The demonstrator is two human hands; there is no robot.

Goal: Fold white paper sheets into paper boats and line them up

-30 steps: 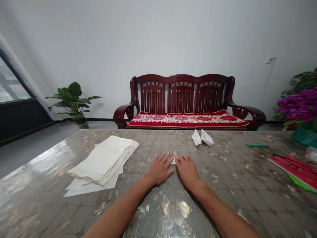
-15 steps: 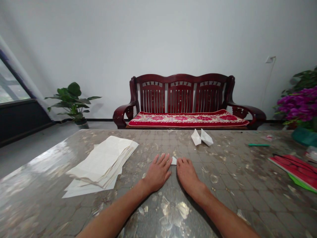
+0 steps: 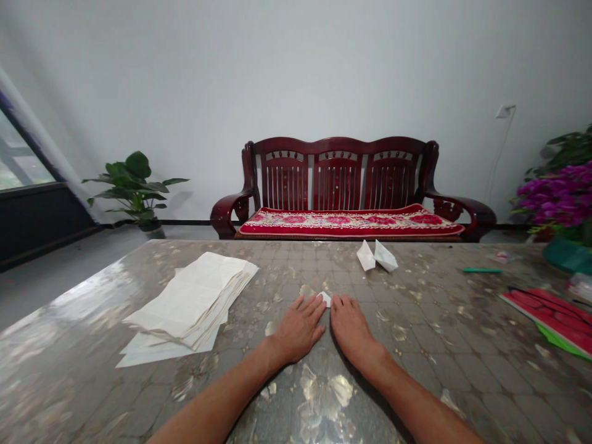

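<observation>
Pale paper, in a small folded piece, lies on the glossy, patterned table, between the fingertips of both hands, near the front of the table's middle. The left hand rests palm down with its fingers loosely spread, and its fingertips touch the paper's left side. The right hand also lies flat and open, its fingertips just beside the paper's lower right edge. Neither hand grips anything, and I cannot tell whether the left fingertips press down. The piece looks very light and thin, fairly crisp along its creases but easy to crush, and it may skid on the slick surface. A gentle pinch at its exposed edges with thumb and fingertip seems the best hold, or pinning it with one fingertip before lifting a corner. A stack of folded cream sheets lies to the left, a pair of folded paper shapes sits farther ahead, and a red patterned sheet lies near the right edge. Compared with the frame half a second earlier, the left hand has slid closer, so its fingertips now meet the paper instead of stopping just short. The right hand and the paper have barely shifted.
</observation>
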